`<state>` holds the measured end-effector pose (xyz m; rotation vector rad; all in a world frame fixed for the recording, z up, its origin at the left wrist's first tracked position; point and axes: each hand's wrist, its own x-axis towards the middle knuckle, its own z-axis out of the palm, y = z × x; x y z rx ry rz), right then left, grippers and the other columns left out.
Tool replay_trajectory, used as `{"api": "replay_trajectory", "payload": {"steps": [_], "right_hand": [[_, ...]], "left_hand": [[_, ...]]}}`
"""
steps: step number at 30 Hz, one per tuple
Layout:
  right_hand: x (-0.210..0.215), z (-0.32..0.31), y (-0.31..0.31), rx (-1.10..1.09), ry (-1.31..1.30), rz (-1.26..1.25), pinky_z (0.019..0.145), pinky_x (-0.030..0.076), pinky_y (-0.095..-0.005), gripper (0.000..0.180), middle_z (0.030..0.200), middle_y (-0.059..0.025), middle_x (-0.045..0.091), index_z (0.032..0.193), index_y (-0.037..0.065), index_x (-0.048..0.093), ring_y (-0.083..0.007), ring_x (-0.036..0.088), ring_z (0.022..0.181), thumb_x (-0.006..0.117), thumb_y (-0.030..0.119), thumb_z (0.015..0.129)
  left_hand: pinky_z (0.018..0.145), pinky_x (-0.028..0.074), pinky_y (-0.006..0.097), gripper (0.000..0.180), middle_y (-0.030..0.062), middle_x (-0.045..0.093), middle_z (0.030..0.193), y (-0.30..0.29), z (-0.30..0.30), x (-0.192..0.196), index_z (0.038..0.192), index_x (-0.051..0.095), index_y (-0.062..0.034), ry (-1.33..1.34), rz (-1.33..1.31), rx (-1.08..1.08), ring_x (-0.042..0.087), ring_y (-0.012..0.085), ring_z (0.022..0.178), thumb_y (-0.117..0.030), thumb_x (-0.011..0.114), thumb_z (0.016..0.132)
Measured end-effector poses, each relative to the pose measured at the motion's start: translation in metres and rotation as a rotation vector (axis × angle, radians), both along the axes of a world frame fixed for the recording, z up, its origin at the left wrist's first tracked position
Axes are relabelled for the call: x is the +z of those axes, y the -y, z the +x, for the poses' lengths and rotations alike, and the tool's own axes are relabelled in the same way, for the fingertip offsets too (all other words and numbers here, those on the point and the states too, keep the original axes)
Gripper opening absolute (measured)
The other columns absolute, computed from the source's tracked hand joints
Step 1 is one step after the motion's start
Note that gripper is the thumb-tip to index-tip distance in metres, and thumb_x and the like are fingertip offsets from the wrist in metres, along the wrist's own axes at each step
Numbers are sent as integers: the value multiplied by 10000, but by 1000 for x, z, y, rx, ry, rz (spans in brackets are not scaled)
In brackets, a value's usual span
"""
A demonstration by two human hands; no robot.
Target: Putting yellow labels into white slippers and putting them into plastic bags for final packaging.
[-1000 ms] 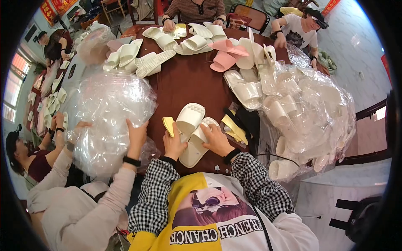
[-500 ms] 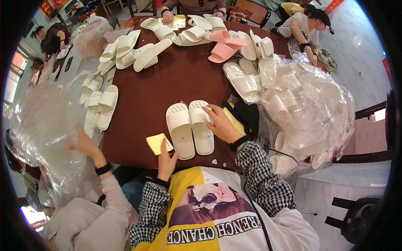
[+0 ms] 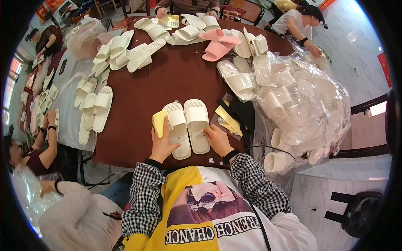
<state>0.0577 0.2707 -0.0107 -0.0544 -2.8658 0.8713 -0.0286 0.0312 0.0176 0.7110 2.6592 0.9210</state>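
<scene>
Two white slippers stand side by side in front of me on the dark red tabletop, the left slipper [image 3: 176,131] and the right slipper [image 3: 197,125], with ribbed straps and bumpy soles. My left hand [image 3: 164,144] is closed on a folded piece of yellow paper [image 3: 159,123], held upright beside the left slipper; its thumb reaches toward that slipper's heel end. My right hand [image 3: 219,141] has its fingers curled at the outer edge of the right slipper, gripping it just below the strap.
Clear-bagged slippers [image 3: 289,108] pile up on the right, near a black cloth with yellow paper scraps [image 3: 228,121]. White slippers [image 3: 100,108] lie at left; pink slippers [image 3: 218,44] sit at the far side. Other people work around the table. A co-worker's sleeve [image 3: 77,205] is close at lower left.
My left hand has moved up with the yellow paper, against the left slipper. My right hand has slid from the strap down to the slipper's side. The co-worker's plastic sheet has swung down at left.
</scene>
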Motion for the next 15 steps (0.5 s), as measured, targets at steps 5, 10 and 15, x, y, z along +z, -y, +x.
{"api": "replay_trajectory", "payload": {"steps": [5, 10, 15], "right_hand": [[3, -8, 3, 41, -7, 121, 645, 505, -415, 75, 873, -103, 573, 886, 60, 584, -299, 620, 829, 580, 124, 848], [1, -12, 0, 97, 1, 168, 633, 509, -410, 75, 860, -113, 575, 868, 43, 566, -296, 629, 810, 572, 108, 830], [-1, -21, -4, 233, 30, 319, 614, 529, -395, 70, 863, -122, 561, 853, 26, 553, -288, 631, 801, 567, 78, 807]], "left_hand": [[1157, 134, 460, 1263, 198, 358, 1490, 6, -8, -26, 1541, 35, -89, 61, 6, -34, 303, 357, 1396, -251, 874, 610], [1152, 136, 469, 1279, 195, 356, 1495, 6, -7, -28, 1537, 42, -75, 59, -37, -7, 293, 335, 1413, -280, 887, 599], [1150, 131, 482, 1282, 195, 372, 1484, 6, -6, -28, 1538, 42, -82, 65, -16, -8, 305, 336, 1407, -282, 888, 596]]}}
